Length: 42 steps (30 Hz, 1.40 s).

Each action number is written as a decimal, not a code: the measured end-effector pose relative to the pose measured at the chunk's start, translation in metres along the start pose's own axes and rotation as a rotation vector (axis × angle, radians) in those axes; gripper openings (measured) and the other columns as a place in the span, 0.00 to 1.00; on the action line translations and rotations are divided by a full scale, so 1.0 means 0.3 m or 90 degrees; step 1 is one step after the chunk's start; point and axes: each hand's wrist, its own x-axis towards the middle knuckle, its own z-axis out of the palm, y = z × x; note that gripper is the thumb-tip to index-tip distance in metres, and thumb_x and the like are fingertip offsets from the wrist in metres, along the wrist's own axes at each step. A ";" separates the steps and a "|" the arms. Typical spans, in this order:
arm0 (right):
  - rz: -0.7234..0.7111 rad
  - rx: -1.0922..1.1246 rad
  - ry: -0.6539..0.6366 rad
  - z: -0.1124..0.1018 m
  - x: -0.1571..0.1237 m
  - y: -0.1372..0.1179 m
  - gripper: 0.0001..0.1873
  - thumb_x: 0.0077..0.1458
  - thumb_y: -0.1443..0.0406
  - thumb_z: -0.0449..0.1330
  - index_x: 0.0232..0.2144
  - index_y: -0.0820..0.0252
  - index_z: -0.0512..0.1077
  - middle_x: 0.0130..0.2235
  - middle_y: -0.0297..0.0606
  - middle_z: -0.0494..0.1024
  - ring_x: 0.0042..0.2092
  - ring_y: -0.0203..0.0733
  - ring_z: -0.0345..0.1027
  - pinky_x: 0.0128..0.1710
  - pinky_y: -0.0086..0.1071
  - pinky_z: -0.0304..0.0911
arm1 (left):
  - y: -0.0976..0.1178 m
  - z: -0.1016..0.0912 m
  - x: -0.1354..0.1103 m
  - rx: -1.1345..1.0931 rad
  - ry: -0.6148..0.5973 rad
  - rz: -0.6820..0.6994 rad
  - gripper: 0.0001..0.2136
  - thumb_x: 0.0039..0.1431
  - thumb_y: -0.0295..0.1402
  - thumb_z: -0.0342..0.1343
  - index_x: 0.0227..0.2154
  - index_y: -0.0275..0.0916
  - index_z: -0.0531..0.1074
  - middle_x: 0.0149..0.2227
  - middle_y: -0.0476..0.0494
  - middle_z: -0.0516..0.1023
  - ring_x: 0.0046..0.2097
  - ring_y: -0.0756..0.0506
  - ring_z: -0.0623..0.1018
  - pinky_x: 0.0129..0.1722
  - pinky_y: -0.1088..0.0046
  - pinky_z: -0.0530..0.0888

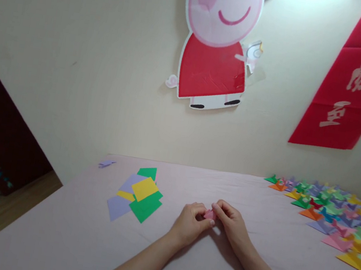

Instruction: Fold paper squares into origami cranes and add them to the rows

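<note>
A small folded piece of pink paper [210, 215] is held between my two hands, low over the pale pink cloth. My left hand [191, 221] grips its left side with thumb and fingers closed. On the other side, my right hand [229, 218] pinches the paper's upper right part. Fingers cover much of the paper, so its full folded shape is hidden. Left of my hands lies a loose pile of flat paper squares, with a yellow square [144, 189] on top, a green square [145, 210] and a purple square [117, 208].
Rows of folded paper cranes [341, 220] in many colours stand along the right side. A folded purple paper piece [106, 164] lies at the far left. The cloth-covered surface [58, 234] meets a wall with a cartoon pig cutout [213, 69] and a red banner [346, 83].
</note>
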 end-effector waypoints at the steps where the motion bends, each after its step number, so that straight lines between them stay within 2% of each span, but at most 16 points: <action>1: -0.001 -0.012 0.012 0.000 0.001 -0.002 0.26 0.47 0.44 0.62 0.17 0.57 0.64 0.21 0.29 0.64 0.27 0.37 0.55 0.29 0.31 0.53 | 0.002 0.001 0.000 0.026 0.003 0.005 0.12 0.51 0.34 0.57 0.17 0.40 0.61 0.23 0.52 0.64 0.31 0.47 0.65 0.33 0.72 0.59; 7: -0.004 0.003 0.021 0.006 0.000 -0.008 0.28 0.46 0.41 0.61 0.17 0.56 0.63 0.20 0.29 0.62 0.26 0.37 0.54 0.28 0.31 0.53 | 0.014 0.002 -0.001 0.090 0.009 0.002 0.10 0.53 0.33 0.55 0.19 0.40 0.62 0.25 0.51 0.67 0.33 0.46 0.67 0.35 0.71 0.61; 11: -0.008 0.065 -0.011 0.004 0.001 -0.011 0.21 0.49 0.46 0.63 0.25 0.58 0.70 0.24 0.30 0.68 0.29 0.38 0.60 0.32 0.31 0.57 | 0.013 0.004 -0.002 0.075 0.019 0.009 0.08 0.53 0.32 0.54 0.21 0.40 0.66 0.27 0.49 0.70 0.34 0.45 0.68 0.35 0.71 0.62; 14: -0.009 0.076 -0.018 -0.004 0.005 0.001 0.19 0.48 0.49 0.66 0.24 0.58 0.70 0.24 0.31 0.70 0.29 0.38 0.61 0.33 0.32 0.58 | 0.007 0.009 -0.003 0.074 0.018 0.013 0.10 0.55 0.34 0.55 0.20 0.40 0.65 0.26 0.49 0.70 0.34 0.46 0.68 0.36 0.71 0.62; 21: -0.006 0.082 0.027 -0.010 0.012 0.013 0.21 0.45 0.49 0.67 0.22 0.58 0.69 0.23 0.31 0.70 0.28 0.37 0.61 0.32 0.32 0.58 | 0.002 0.008 -0.002 0.023 0.025 0.009 0.11 0.56 0.36 0.57 0.21 0.39 0.68 0.27 0.50 0.70 0.34 0.47 0.68 0.35 0.73 0.62; 26: -0.044 0.120 0.076 -0.004 0.008 -0.006 0.20 0.46 0.48 0.67 0.32 0.55 0.70 0.28 0.31 0.70 0.31 0.38 0.63 0.32 0.31 0.60 | 0.001 0.003 0.003 -0.049 0.063 -0.032 0.11 0.57 0.38 0.56 0.22 0.38 0.69 0.26 0.52 0.66 0.30 0.49 0.65 0.31 0.74 0.61; 30: -0.073 0.091 0.068 -0.007 0.005 -0.008 0.18 0.47 0.49 0.66 0.28 0.55 0.70 0.29 0.32 0.70 0.32 0.39 0.63 0.35 0.32 0.61 | -0.003 0.004 0.001 -0.035 0.048 -0.022 0.11 0.57 0.37 0.55 0.23 0.38 0.68 0.26 0.53 0.65 0.31 0.48 0.65 0.32 0.74 0.61; 35: -0.067 0.083 0.088 -0.012 0.004 -0.010 0.19 0.47 0.48 0.66 0.31 0.55 0.70 0.28 0.31 0.69 0.30 0.38 0.61 0.32 0.31 0.60 | 0.001 0.004 -0.003 0.017 0.019 -0.006 0.11 0.57 0.37 0.55 0.22 0.39 0.69 0.27 0.51 0.68 0.32 0.47 0.67 0.32 0.74 0.61; 38: -0.067 0.081 0.064 -0.013 0.004 -0.012 0.19 0.48 0.49 0.65 0.26 0.56 0.68 0.26 0.30 0.66 0.29 0.38 0.59 0.32 0.31 0.58 | 0.006 0.001 -0.003 0.018 0.008 -0.002 0.10 0.57 0.36 0.55 0.23 0.39 0.70 0.27 0.50 0.69 0.32 0.47 0.68 0.33 0.73 0.62; 42: -0.059 0.098 0.034 -0.011 0.002 -0.011 0.19 0.49 0.50 0.65 0.25 0.56 0.66 0.24 0.28 0.64 0.28 0.36 0.57 0.29 0.29 0.56 | 0.015 -0.003 -0.002 0.010 -0.001 0.003 0.08 0.56 0.34 0.55 0.24 0.39 0.72 0.27 0.50 0.71 0.33 0.46 0.69 0.35 0.73 0.63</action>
